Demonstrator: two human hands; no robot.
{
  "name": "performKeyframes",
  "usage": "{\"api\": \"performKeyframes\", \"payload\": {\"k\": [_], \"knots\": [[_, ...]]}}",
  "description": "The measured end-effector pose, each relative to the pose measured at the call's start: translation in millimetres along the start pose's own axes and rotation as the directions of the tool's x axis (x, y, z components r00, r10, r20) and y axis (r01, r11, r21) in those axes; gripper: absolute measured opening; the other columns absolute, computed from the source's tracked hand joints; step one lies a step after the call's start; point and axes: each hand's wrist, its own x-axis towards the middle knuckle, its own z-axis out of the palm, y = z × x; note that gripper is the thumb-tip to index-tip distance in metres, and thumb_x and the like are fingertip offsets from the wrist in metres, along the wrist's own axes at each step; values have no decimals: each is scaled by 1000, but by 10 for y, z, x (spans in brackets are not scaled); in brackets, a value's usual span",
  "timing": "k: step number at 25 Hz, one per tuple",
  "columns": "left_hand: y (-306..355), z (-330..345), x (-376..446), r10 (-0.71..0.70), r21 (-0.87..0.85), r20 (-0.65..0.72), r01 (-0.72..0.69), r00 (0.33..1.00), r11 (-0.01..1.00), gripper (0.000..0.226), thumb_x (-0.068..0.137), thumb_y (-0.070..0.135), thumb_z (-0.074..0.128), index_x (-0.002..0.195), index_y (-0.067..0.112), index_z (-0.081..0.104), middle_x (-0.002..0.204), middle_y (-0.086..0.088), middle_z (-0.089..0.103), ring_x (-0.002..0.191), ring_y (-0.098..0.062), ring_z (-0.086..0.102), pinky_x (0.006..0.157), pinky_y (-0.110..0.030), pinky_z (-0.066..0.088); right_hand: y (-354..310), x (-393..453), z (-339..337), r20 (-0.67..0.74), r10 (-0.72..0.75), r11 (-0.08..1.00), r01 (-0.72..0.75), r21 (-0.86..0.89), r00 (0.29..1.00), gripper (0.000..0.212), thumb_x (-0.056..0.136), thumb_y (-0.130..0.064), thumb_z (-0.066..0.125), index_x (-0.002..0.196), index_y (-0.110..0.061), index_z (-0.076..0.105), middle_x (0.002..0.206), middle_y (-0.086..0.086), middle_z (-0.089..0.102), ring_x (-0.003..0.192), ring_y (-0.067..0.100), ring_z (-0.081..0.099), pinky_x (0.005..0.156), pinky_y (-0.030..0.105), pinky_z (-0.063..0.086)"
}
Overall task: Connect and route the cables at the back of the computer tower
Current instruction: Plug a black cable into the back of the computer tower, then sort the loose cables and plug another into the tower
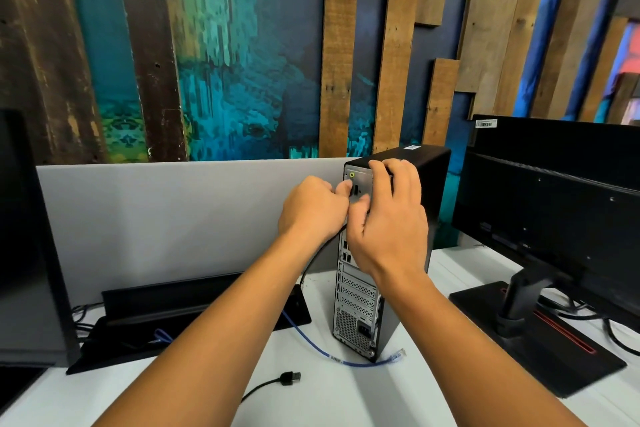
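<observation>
A black computer tower stands on the white desk with its metal rear panel facing me. My left hand pinches a black plug against the upper ports, and its black cable drops down behind my forearm. My right hand lies over the top of the rear panel, fingers curled on the upper edge. A blue network cable lies loose on the desk, its clear plug at the tower's foot. A black USB cable lies loose nearer to me.
A black monitor on a red-trimmed stand sits at the right, its back to me. A black cable tray lies at the left by a grey partition. Another dark screen edges the left.
</observation>
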Motion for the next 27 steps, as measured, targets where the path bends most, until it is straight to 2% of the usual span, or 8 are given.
{"api": "performKeyframes", "payload": {"k": [3,8,12,15,18,21,25,27], "knots": [[-31,-10,-78,89,130,21,-91,996,987,45,100,51,44,74,16,55,85,-11,67,85,-37,61,61,-33,40,-28,22,-72,65,-11,997,16,-78,998,51,89,-30,43,135,-9,49,139,10,47,140,30,35,79,48,54],[-189,-203,-353,296,221,23,-294,955,930,35,99,32,51,133,22,47,127,-9,60,113,-34,57,80,-40,47,-275,-50,-396,182,-36,976,73,-205,983,45,88,-38,48,123,-12,58,140,11,50,138,31,38,95,49,42],[-647,-228,-843,511,87,-163,-504,844,859,34,91,17,58,124,20,56,123,2,57,110,-21,55,87,-39,47,-524,-628,-609,146,-228,971,236,-46,963,24,85,-30,56,103,-16,64,114,3,63,107,25,57,84,39,41],[-1145,-117,-1234,503,-6,-80,-505,861,863,26,83,16,57,108,23,57,107,9,58,94,-17,57,78,-36,48,-590,-1173,-575,273,-280,960,269,77,920,14,80,-26,56,89,-18,64,86,0,66,77,25,61,69,37,45],[-1671,122,-1443,257,72,168,-271,952,960,33,88,22,59,118,32,51,120,12,58,105,-16,59,83,-37,51,-496,-1618,-428,561,-213,977,164,137,800,19,86,-30,51,94,-26,67,90,-6,68,77,22,65,69,33,52],[-2099,314,-1539,84,251,260,-151,962,956,43,99,39,51,140,28,46,144,7,49,128,-19,47,104,-35,38,-300,-1929,-300,757,-87,995,12,103,647,26,91,-38,50,111,-32,66,111,-10,68,96,16,66,81,33,52],[-2409,388,-1620,129,270,309,-217,942,938,37,98,45,52,129,26,60,134,9,54,126,-16,45,105,-33,30,-101,-2198,-207,904,-20,991,-114,76,427,50,82,-55,61,129,-35,60,130,-8,61,118,17,57,99,37,48],[-2460,383,-1590,151,226,282,-218,948,949,31,99,44,51,120,26,65,126,11,58,119,-14,49,104,-33,33,-20,-2245,-192,907,-54,992,-79,96,419,48,82,-54,64,125,-35,64,126,-6,62,116,18,57,99,38,47]]}}
